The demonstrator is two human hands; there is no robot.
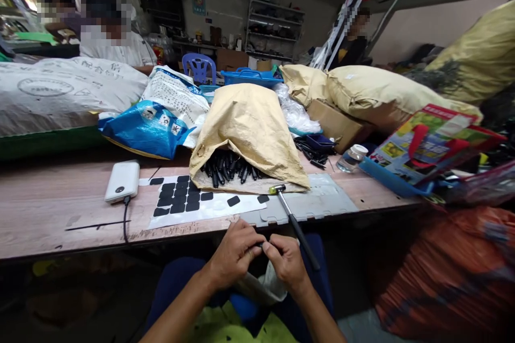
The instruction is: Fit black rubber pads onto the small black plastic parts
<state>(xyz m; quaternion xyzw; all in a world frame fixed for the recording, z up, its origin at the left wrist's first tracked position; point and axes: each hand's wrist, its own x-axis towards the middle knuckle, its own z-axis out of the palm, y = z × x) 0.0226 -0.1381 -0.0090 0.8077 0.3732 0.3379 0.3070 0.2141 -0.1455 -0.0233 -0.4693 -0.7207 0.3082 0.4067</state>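
My left hand [235, 252] and my right hand [286, 261] meet over my lap, just below the table edge. Both are closed in a pinch on a small dark part [260, 246] held between their fingertips; its shape is mostly hidden. A small hammer [295, 226] with a black handle lies over the table edge beside my right hand. A white sheet with several black rectangular pads [181, 199] lies on the wooden table [52, 209] in front of me. Behind it, a tan sack [251, 131] spills a heap of black stick-like parts [229, 167].
A white power bank [122, 180] with a cable lies at left. Blue and white bags [155, 117], more tan sacks [374, 93], a cardboard box, a clear bottle [352, 158] and a coloured carton [430, 141] crowd the table. An orange sack [446, 273] sits at right. Other people sit behind.
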